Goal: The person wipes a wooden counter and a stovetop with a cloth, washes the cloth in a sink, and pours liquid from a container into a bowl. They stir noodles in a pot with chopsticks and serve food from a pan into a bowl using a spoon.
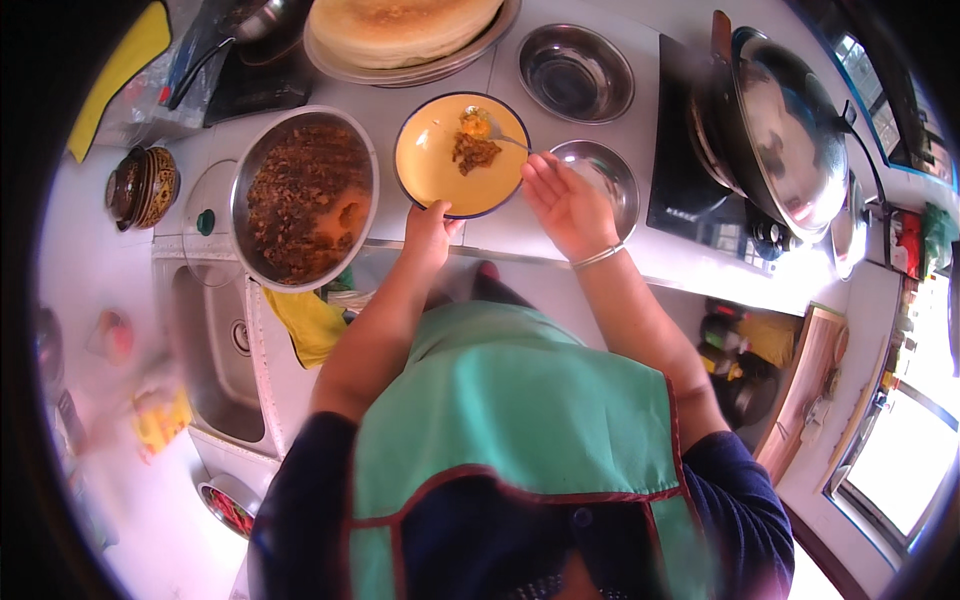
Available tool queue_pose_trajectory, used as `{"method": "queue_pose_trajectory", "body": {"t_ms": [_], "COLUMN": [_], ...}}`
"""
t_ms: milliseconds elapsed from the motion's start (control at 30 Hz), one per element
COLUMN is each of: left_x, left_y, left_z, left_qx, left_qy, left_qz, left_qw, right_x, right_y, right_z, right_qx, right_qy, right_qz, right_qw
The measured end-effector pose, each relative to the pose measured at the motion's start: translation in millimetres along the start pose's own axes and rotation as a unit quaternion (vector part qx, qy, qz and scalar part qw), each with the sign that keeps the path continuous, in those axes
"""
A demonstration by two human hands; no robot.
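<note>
A shallow yellow bowl (430, 150) with a dark blue rim is at the front of the counter. My left hand (430, 235) grips its near rim, thumb on top. Brown minced food (474, 152) and a small orange-yellow heap (476, 124) lie in it. A metal spoon (512, 142) reaches into the bowl from the right. Its handle runs into the fingertips of my right hand (572, 205), which is turned partly palm up, and the handle's end is hidden there. Left of the bowl stands a large steel basin (373, 180) of brown, oily minced food.
Behind the bowl, a thick round flatbread (405, 30) sits on a pan. Two steel bowls, a far one (575, 72) and a nearer one (612, 180), stand to the right, before a lidded wok (790, 130) on a black cooktop. A sink (215, 350) lies at the left.
</note>
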State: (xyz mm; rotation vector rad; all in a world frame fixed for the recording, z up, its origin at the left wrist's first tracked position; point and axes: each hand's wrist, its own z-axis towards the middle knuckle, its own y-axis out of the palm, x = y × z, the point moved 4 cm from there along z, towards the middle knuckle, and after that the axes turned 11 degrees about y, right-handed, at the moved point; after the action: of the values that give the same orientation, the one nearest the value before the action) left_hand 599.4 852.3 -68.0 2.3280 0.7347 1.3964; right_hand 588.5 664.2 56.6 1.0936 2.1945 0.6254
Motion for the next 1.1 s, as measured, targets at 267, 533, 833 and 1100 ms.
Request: {"method": "queue_pose_trajectory", "body": {"t_ms": [267, 533, 833, 1100], "left_x": [-58.1, -62.0, 36.2, 170.4], "left_y": [80.6, 62.6, -117.9, -217.2], "left_z": [-50.1, -67.3, -144.8, -212.6], "left_qx": [-0.155, -0.138, -0.168, 0.068], "left_qy": [-0.197, -0.220, -0.049, 0.025], "left_qz": [0.083, 0.211, 0.256, 0.067], "left_qw": [0.965, 0.942, 0.951, 0.995], "right_x": [-21.3, -9.2, 94.1, 163.7], "right_y": [-5.0, 27.2, 145.5, 159.6], "right_z": [-16.5, -48.5, -19.8, 28.6], "right_qx": [-0.007, -0.001, -0.112, -0.118], "right_qy": [-0.045, -0.094, -0.184, -0.337], "right_qz": [-0.037, -0.183, -0.529, -0.797], "right_qw": [0.998, 0.979, 0.821, 0.488]}}
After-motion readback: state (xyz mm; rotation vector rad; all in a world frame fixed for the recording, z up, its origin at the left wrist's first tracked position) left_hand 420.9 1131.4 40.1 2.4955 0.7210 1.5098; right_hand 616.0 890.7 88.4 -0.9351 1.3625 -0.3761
